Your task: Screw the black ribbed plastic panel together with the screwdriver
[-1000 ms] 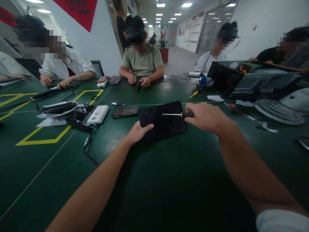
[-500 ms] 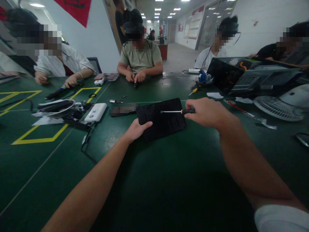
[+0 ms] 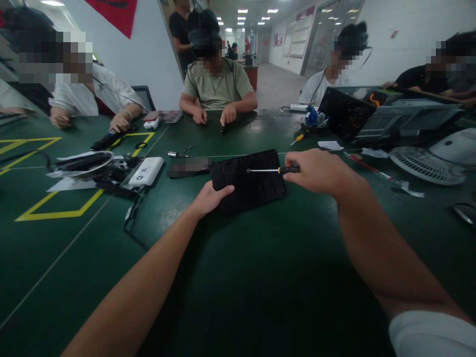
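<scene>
My left hand (image 3: 211, 198) grips the left edge of a flat black rectangular panel (image 3: 256, 186), thumb on top and the other fingers mostly hidden beneath. The panel is tilted a little on the green table (image 3: 230, 277). From the right, my right hand (image 3: 316, 171) pinches the black and yellow handle of a screwdriver (image 3: 290, 170). Its thin metal shaft lies nearly level across the panel, with the tip at a small spot near the panel's middle. Whether the tip sits in a screw is too small to tell.
Left of the panel are a white box-shaped device (image 3: 147, 172) with a cable and a pile of parts (image 3: 89, 166). Another screwdriver (image 3: 298, 139) lies behind my right hand. A white fan (image 3: 427, 163) and a grey metal case (image 3: 409, 121) stand right. Several people sit around the table.
My hands, the panel and the screwdriver stay almost in place. The person opposite has drawn their hands apart, one shifting rightward with a small dark object. The view has shifted slightly.
</scene>
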Action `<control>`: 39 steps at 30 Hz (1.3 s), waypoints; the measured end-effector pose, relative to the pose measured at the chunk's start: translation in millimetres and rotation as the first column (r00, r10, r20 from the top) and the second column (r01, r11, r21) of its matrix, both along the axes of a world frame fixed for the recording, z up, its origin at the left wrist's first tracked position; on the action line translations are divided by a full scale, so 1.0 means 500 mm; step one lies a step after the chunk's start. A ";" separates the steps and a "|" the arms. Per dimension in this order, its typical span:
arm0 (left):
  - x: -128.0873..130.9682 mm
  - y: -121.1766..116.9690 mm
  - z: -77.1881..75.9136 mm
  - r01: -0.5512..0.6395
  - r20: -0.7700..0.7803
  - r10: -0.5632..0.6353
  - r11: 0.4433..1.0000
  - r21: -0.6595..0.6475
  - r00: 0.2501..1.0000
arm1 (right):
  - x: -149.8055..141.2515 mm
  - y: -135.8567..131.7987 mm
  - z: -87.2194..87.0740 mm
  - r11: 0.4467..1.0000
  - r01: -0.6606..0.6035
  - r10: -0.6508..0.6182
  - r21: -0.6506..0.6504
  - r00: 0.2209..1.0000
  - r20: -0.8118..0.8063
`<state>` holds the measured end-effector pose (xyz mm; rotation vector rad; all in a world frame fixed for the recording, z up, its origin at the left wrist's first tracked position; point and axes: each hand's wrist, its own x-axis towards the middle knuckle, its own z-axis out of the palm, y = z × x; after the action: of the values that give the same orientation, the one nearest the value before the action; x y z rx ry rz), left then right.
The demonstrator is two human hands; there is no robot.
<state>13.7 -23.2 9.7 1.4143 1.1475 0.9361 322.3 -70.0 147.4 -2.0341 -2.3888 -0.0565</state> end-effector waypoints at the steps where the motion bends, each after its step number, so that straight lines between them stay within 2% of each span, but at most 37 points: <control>1: 0.000 0.000 0.000 0.002 0.001 -0.002 1.000 0.000 1.000 | 0.000 0.000 0.000 1.000 -0.005 0.005 0.001 1.000 0.000; 17: -0.002 0.003 -0.006 -0.025 0.016 0.025 1.000 0.007 1.000 | 0.000 0.001 0.002 1.000 -0.002 0.003 0.003 1.000 -0.023; 39: -0.001 -0.002 0.003 -0.004 0.006 0.004 1.000 -0.001 1.000 | 0.007 0.008 -0.003 1.000 -0.021 0.021 -0.005 1.000 -0.017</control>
<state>13.0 -24.4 10.9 1.4082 1.1468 0.9414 325.9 -65.9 146.1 -2.0027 -2.4023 -0.0329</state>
